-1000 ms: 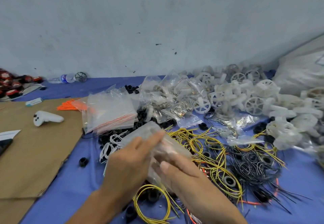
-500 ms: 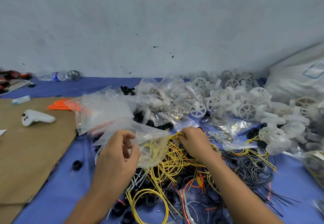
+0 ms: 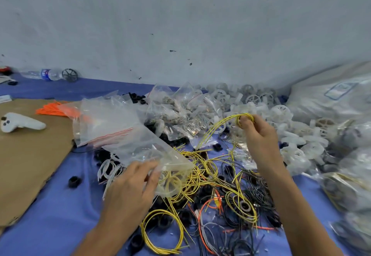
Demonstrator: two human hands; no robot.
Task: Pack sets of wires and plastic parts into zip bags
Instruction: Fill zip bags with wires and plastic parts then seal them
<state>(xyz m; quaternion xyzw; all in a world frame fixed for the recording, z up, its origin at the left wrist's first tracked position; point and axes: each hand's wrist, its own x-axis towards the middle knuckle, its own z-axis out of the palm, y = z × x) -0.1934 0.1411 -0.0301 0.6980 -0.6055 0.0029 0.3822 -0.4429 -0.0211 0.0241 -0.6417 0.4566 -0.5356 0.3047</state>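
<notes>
Few light, probably springy yellow wires (image 3: 220,127) right of the zip bag (image 3: 140,147); right hand (image 3: 259,133) pinches their loop; left hand (image 3: 132,183) grips that floppy bag.

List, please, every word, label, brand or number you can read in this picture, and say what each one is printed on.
No text here is legible.
Water bottle by the wall, far left: a blue label, its print too small and blurred to read.
Large white sack at the right: a blue outlined mark, too blurred to read.
</notes>
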